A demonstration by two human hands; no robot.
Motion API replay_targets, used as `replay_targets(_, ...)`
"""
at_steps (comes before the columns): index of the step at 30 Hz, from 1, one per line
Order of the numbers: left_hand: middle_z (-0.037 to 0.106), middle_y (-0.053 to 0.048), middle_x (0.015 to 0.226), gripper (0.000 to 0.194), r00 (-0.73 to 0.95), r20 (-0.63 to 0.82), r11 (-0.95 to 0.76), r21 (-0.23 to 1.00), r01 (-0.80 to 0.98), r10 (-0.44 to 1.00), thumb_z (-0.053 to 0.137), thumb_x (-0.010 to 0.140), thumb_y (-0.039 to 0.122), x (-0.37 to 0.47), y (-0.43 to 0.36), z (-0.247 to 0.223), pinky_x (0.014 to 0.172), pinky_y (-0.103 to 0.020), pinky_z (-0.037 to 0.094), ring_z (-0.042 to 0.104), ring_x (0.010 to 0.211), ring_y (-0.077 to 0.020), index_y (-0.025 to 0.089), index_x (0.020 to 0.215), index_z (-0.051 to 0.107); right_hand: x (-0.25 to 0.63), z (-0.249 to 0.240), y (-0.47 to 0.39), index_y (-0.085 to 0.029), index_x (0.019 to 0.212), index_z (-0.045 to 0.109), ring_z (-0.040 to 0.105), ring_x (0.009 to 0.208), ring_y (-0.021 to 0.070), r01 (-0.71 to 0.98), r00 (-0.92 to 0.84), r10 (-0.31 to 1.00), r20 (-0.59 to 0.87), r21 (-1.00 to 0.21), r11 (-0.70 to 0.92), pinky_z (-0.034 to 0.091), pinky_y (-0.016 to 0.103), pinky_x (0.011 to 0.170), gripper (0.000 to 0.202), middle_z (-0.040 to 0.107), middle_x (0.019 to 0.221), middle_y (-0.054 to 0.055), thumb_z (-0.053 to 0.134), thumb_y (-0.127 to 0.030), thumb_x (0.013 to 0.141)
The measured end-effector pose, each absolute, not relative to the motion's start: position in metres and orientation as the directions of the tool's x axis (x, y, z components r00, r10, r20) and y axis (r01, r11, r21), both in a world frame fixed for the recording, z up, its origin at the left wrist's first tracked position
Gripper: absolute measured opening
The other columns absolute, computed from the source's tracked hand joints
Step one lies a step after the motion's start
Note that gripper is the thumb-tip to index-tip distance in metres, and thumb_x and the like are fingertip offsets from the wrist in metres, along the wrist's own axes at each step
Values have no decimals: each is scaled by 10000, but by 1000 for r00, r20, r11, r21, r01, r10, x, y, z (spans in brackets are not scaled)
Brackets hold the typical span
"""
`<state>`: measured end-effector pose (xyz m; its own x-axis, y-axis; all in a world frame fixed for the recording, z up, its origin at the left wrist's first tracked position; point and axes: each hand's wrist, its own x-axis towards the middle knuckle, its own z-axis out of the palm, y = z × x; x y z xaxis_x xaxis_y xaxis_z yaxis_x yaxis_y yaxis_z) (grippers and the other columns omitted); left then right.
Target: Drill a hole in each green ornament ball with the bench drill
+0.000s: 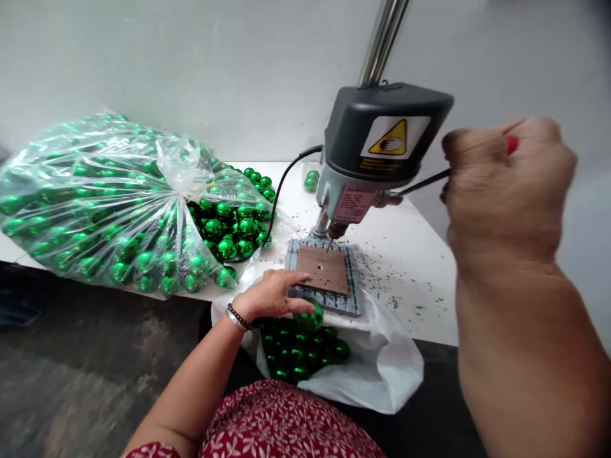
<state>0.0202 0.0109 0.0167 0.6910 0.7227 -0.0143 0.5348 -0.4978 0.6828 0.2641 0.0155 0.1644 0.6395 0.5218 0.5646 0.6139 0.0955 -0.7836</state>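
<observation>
My right hand (pixel 508 184) is wrapped round the red-ended feed lever (pixel 424 182) of a small bench drill press (pixel 382 137). Below its chuck, a thin drill bit (pixel 330 244) points down at a brown board (pixel 329 270) with a small hole, on the grey slotted base (pixel 356 299). My left hand (pixel 272 294) is at the board's left front, thumb and forefinger apart. A slightly blurred shiny green ball (pixel 310 316) is just under the thumb; whether they touch is unclear. More green balls (pixel 298 356) lie beneath it in a white plastic bag (pixel 396 375).
A large tied clear plastic bag (pixel 119 210) full of green balls rests on the white table (pixel 405 254) at left. Loose green balls (pixel 229 229) lie beside it. A black power cord (pixel 281 184) hangs from the drill. Dark shavings (pixel 382 280) litter the tabletop.
</observation>
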Motion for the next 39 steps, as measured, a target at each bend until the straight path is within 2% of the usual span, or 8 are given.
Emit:
replay_targets(4, 716, -153, 1309, 467, 349, 80, -316, 644, 696, 934, 666, 921, 352, 3, 34, 21, 964, -359, 542, 699, 1074, -243, 143, 1338, 650, 260, 167, 13, -161, 809, 555, 412, 622, 40, 614, 650, 509, 565, -785, 87, 352, 302, 703, 191, 441, 636, -77, 604, -322, 901)
replay_targets(8, 629, -208, 1424, 463, -23, 204, -52, 355, 934, 979, 563, 948, 273, -7, 73, 37, 1083, -434, 459, 600, 1292, -328, 102, 1378, 598, 258, 164, 10, -170, 776, 533, 400, 611, 43, 625, 639, 500, 585, -774, 106, 353, 299, 696, 187, 442, 625, -70, 623, -301, 875)
replay_targets(15, 680, -250, 1328, 632, -62, -12, 63, 117, 991, 998, 630, 874, 440, -11, 118, 42, 1074, -571, 382, 587, 1281, -434, 123, 1410, 525, 259, 160, 8, -170, 803, 521, 384, 595, 34, 649, 615, 465, 637, -744, 162, 351, 259, 641, 284, 461, 650, -69, 656, -411, 866)
replay_targets(18, 704, -242, 1276, 599, -50, 35, 43, 179, 983, 998, 626, 873, 421, -13, 119, 42, 1097, -599, 357, 606, 1260, -430, 131, 1392, 551, 256, 160, 6, -158, 789, 510, 392, 610, 28, 636, 626, 462, 629, -754, 164, 354, 242, 638, 248, 468, 648, -70, 652, -342, 873)
replay_targets(21, 689, -199, 1273, 589, -33, 156, -45, 470, 881, 987, 692, 807, 360, -14, 104, 49, 1081, -535, 427, 611, 1246, -387, 152, 1348, 587, 254, 159, 4, -159, 782, 497, 396, 608, 27, 643, 605, 456, 653, -738, 203, 354, 235, 624, 274, 467, 642, -72, 642, -369, 884)
replay_targets(25, 681, -60, 1067, 635, 134, 20, -46, 979, 196, 991, 715, 743, 378, -6, 71, 47, 854, -381, 571, 686, 979, -242, 215, 1335, 553, 253, 155, 3, -158, 805, 482, 419, 643, 31, 637, 604, 458, 652, -740, 215, 389, 242, 679, 224, 478, 686, -65, 608, -313, 907)
replay_targets(29, 635, -9, 980, 695, 305, -128, 163, 982, -91, 944, 782, 678, 360, 13, 48, 24, 729, -290, 561, 650, 830, -153, 239, 1312, 523, 254, 151, 4, -153, 797, 466, 392, 631, 21, 634, 567, 464, 680, -720, 280, 391, 223, 658, 188, 453, 676, -72, 596, -239, 901)
replay_targets(39, 708, -36, 963, 488, 380, -39, -113, 922, 370, 924, 773, 749, 371, 51, 60, -4, 838, -320, 534, 656, 908, -193, 194, 1174, 609, 256, 149, 4, -156, 797, 459, 349, 616, 5, 638, 540, 450, 712, -694, 334, 364, 170, 653, 202, 391, 654, -93, 600, -260, 896)
